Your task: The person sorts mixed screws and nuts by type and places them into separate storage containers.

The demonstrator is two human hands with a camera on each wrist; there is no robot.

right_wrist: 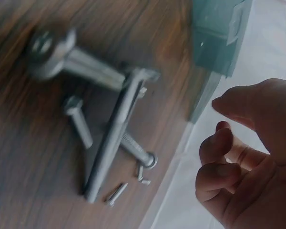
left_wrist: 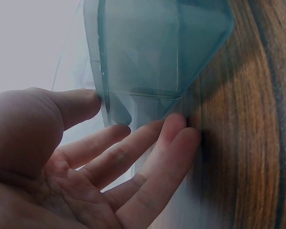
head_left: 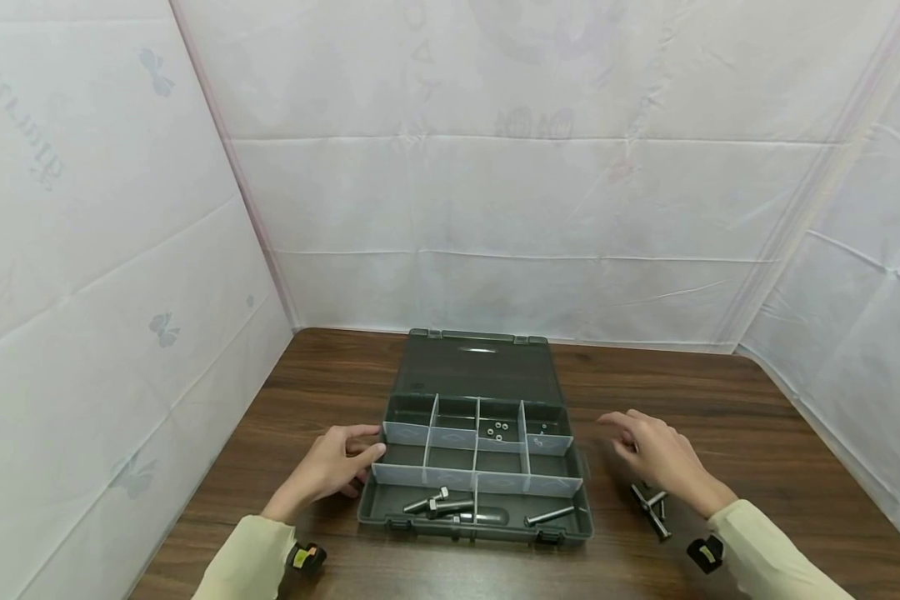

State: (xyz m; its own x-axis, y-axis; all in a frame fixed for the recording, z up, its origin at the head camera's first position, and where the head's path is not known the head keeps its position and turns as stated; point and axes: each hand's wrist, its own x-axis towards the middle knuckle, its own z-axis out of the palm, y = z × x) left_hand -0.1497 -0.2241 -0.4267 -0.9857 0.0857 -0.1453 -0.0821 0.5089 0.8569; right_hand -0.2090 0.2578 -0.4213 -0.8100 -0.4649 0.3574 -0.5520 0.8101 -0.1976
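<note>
A dark green translucent compartment box (head_left: 474, 533) lies with its lid folded back. My left hand (head_left: 337, 461) touches its left side; in the left wrist view the thumb rests by the rim and loosely extended fingers lie along the outer wall (left_wrist: 148, 52). My right hand (head_left: 656, 454) is held above the table right of the box, fingers loosely bent with nothing between them. Below it lies a loose group of bolts: a long bolt (right_wrist: 112, 138), a thick one (right_wrist: 93, 67) with a large head, and several smaller screws (right_wrist: 117, 194).
Several small nuts (head_left: 498, 431) lie in a back compartment. Large bolts (head_left: 450, 505) occupy the front left compartment, and another bolt (head_left: 549, 516) the front right one. The opened lid (head_left: 480, 367) reaches backward over the wooden table (head_left: 330, 354). White sheets (head_left: 495, 200) enclose the back and sides.
</note>
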